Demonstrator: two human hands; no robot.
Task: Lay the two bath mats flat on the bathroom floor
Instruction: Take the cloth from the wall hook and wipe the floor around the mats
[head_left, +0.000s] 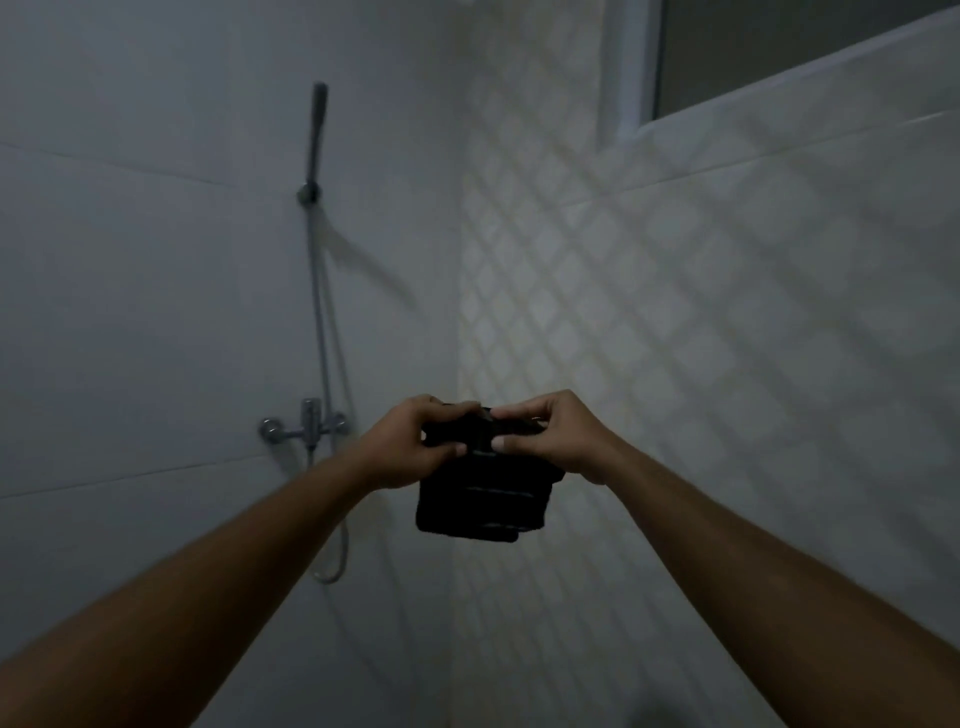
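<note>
A dark, folded bath mat hangs in front of me at arm's length, with faint lighter stripes across it. My left hand pinches its top edge on the left side. My right hand pinches the same top edge on the right, and the two hands are almost touching. The mat is still bunched in folds below my fingers. A second mat is not in view, and the floor is out of the picture.
A handheld shower head sits in a wall holder on the left, its hose looping down to a chrome tap. White tiled walls meet in a corner behind the mat. A window frame is at the upper right.
</note>
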